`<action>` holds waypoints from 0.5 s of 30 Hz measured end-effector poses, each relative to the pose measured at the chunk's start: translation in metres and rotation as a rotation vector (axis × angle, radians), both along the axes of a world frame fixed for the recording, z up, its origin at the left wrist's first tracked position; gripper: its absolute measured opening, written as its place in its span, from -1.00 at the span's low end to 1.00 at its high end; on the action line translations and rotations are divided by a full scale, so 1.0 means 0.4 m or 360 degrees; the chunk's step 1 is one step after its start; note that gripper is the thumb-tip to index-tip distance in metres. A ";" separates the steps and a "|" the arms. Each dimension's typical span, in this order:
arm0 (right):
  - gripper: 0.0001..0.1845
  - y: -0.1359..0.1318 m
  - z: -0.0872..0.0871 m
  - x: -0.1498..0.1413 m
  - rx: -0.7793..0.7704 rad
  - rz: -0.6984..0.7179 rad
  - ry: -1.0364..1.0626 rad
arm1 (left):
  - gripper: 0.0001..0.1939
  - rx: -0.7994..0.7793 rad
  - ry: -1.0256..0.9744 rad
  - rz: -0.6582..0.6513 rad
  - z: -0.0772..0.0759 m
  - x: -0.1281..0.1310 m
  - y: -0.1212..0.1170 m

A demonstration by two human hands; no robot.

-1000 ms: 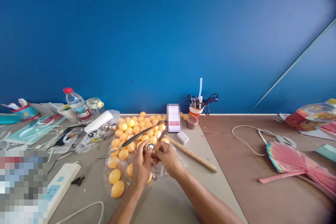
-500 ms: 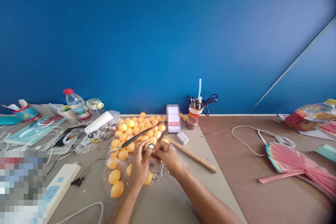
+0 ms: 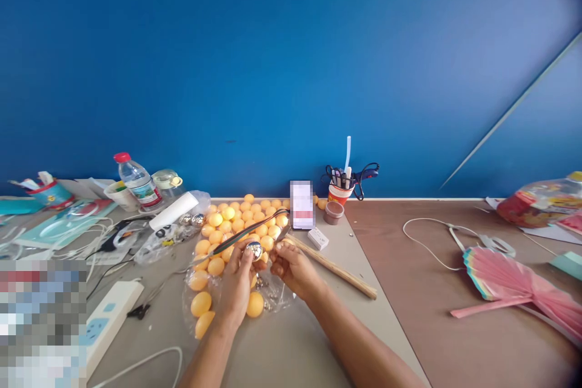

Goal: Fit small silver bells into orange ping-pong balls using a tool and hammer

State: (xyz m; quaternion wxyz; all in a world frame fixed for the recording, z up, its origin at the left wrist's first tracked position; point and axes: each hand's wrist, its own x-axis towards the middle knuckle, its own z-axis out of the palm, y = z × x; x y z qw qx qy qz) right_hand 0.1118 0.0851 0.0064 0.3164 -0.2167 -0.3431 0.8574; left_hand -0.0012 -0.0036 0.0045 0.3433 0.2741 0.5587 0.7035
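Note:
A shiny silver ball (image 3: 254, 250) is pinched between the thumb and fingers of my left hand (image 3: 237, 282), above the desk. To its right, my right hand (image 3: 296, 270) is closed with thumb and fingertips together, a little apart from the ball; anything between those fingers is too small to make out. Many orange balls (image 3: 215, 266) in a clear plastic bag lie beneath and behind both hands. Across the bag runs a dark strap (image 3: 248, 231). More small silvery pieces show in clear plastic (image 3: 275, 291) below my hands, partly hidden.
A hammer with a wooden handle (image 3: 341, 271) lies to the right, beside a small white box (image 3: 317, 239). A phone (image 3: 302, 206) stands upright behind. Left are a water bottle (image 3: 140, 185), cables and a power strip (image 3: 111, 321). A pink fan (image 3: 504, 276) lies far right.
My hands have moved apart: the right has drawn slightly right, away from the silver ball. The left still grips the ball, now more exposed and slightly further left.

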 end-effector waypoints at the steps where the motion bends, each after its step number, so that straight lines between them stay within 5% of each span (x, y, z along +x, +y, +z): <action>1: -0.54 0.004 -0.005 0.000 -0.0008 -0.0029 -0.0008 | -0.51 0.0020 -0.0059 0.0007 0.002 -0.002 0.001; 9: -0.57 0.024 -0.037 -0.002 0.0018 -0.0119 -0.0136 | -0.44 0.0267 -0.0558 -0.0068 0.025 -0.006 0.011; 15: -0.59 0.016 -0.036 -0.003 0.0193 -0.0143 -0.0236 | -0.41 0.0200 -0.0566 -0.0062 0.024 -0.010 0.008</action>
